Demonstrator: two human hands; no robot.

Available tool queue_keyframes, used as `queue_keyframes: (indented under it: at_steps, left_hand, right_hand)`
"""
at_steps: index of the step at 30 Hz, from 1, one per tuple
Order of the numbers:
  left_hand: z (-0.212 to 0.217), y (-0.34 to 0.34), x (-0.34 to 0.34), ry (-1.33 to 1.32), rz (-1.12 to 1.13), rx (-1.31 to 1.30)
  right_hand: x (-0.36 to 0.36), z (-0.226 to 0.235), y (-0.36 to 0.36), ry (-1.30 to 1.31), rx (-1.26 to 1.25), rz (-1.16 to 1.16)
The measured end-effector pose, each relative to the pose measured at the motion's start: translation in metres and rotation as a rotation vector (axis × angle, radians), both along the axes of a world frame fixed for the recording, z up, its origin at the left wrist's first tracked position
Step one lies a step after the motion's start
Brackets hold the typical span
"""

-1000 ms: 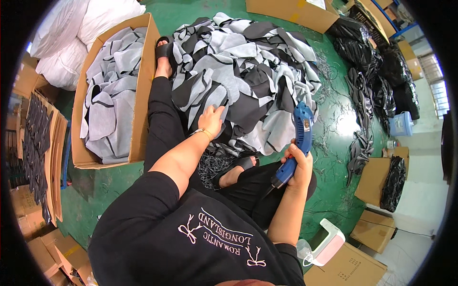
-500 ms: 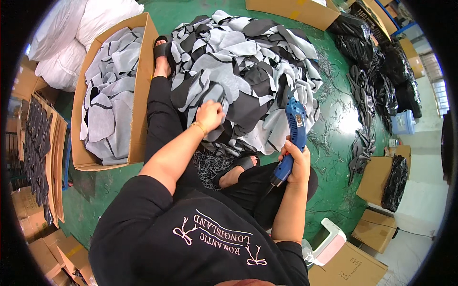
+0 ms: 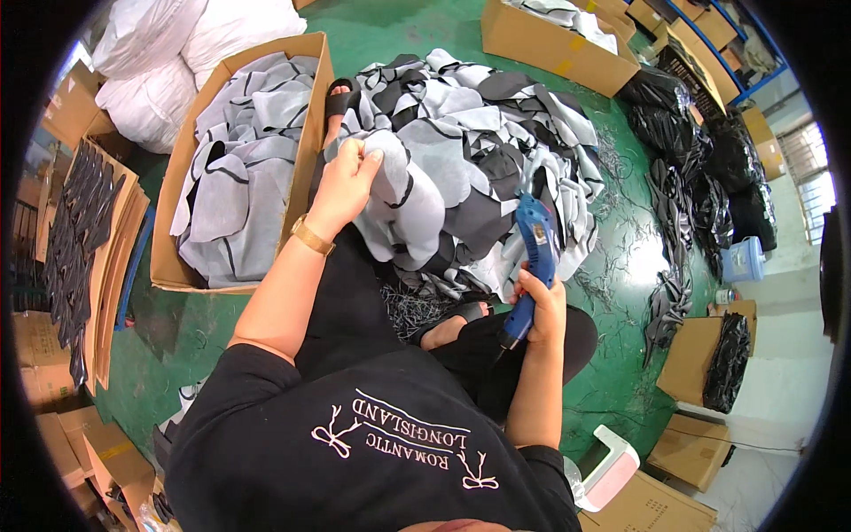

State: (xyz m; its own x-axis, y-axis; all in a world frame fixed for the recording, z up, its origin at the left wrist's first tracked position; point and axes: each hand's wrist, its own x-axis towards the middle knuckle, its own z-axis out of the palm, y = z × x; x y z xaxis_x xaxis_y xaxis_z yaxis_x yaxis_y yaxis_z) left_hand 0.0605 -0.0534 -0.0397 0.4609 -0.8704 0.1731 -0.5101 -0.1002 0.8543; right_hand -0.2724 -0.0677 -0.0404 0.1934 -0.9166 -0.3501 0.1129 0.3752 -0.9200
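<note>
Grey fabric piece (image 3: 421, 208), probably light, limp and best edge-held, is hanging from the pinching left hand (image 3: 344, 186); the right hand (image 3: 543, 308) is clasping a blue electric cutter (image 3: 538, 235).

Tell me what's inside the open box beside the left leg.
The box holds heaped grey-and-black cloth pieces. The top pieces hide whatever lies beneath, and the box's bottom cannot be seen.

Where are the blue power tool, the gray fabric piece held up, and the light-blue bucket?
Blue power tool (image 3: 540, 239): head view, middle of its casing.
Gray fabric piece (image 3: 391, 176): head view, its pale upper part.
Light-blue bucket (image 3: 745, 262): head view, its side wall.
</note>
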Motion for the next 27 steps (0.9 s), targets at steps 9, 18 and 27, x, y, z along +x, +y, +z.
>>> queue_keyframes:
  at_steps: [9, 18, 27]
  left_hand:
    - [0.003, 0.052, -0.044, 1.736, -0.628, -0.187]
    - [-0.001, 0.079, -0.089, 1.923, -0.587, -0.214]
    - [0.019, 0.079, -0.059, 0.803, -0.655, 0.055]
  right_hand:
    - [0.062, 0.022, 0.018, -0.004, -0.198, 0.230]
    - [0.079, 0.011, 0.034, 0.247, -0.250, 0.243]
    - [0.070, 0.024, 0.020, 0.411, -0.380, 0.485]
